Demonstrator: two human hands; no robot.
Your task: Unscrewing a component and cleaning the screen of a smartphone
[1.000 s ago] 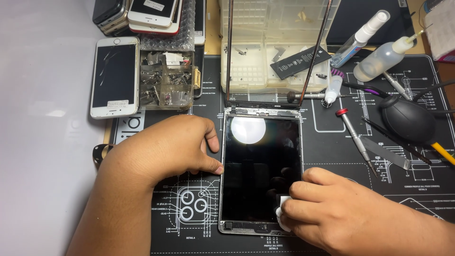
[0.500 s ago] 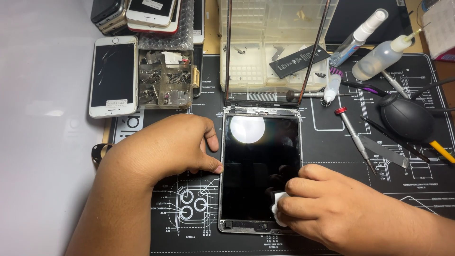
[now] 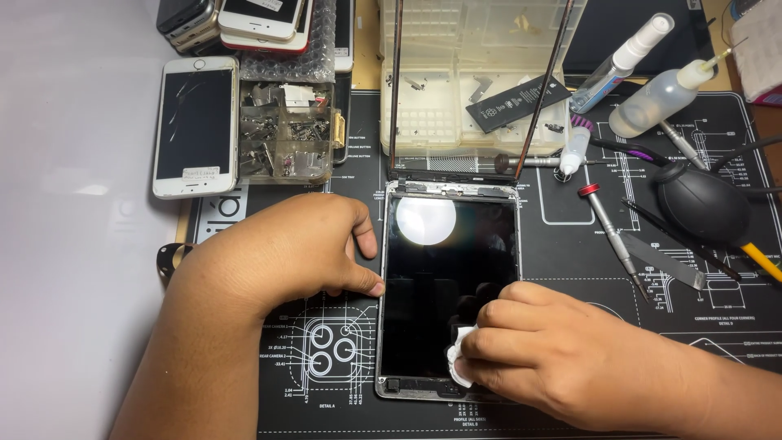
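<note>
Your right hand (image 3: 562,350) was closed, pinching a small white cloth (image 3: 459,363) against the lower screen of the tablet (image 3: 448,277) lying flat on the black work mat (image 3: 570,228). Your left hand (image 3: 285,248), loosely curled and empty, braced the tablet's left edge.

A single head-worn camera looks steeply down, almost straight from above, at close range onto the black printed rubber work mat (image 3: 652,326). It faces away from the wearer, whose forearms enter from the bottom edge. The dark glass-fronted tablet (image 3: 444,277) lies near the middle of the frame, and the pale grey tabletop (image 3: 73,244) fills the left side. No second view overlaps it.
</note>
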